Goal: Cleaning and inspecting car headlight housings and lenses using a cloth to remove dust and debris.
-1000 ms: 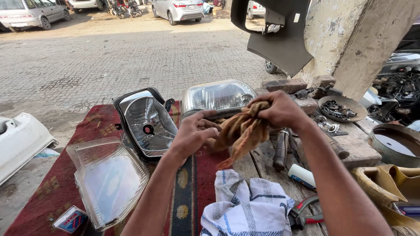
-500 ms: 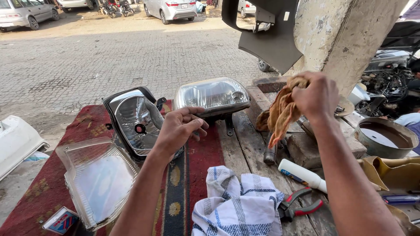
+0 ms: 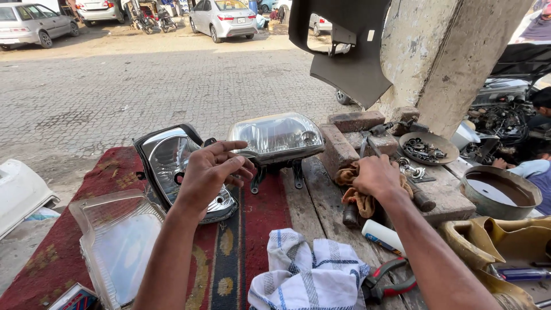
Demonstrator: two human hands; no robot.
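Note:
My right hand [image 3: 376, 177] presses a crumpled brown rag [image 3: 354, 196] down on the wooden bench beside a brick [image 3: 337, 150]. My left hand [image 3: 211, 173] hovers with fingers spread, holding nothing, just in front of a complete car headlight [image 3: 276, 136] that stands on the red patterned cloth [image 3: 264, 212]. Under and left of that hand lies a chrome headlight reflector housing [image 3: 166, 163]. A clear headlight lens cover [image 3: 117, 247] lies further left on the cloth.
A blue-and-white checked cloth [image 3: 310, 278] lies near me with red-handled pliers [image 3: 390, 284] and a white tube [image 3: 383, 235]. Bricks, a dish of small metal parts [image 3: 427, 150], a round metal pan [image 3: 500, 192] and a yellow container [image 3: 505, 247] crowd the right. Another person's arm [image 3: 531, 169] is far right.
My right hand has brought the brown rag down from head height onto the bench by the bricks. My left hand has stayed near the headlight, fingers opening wider.

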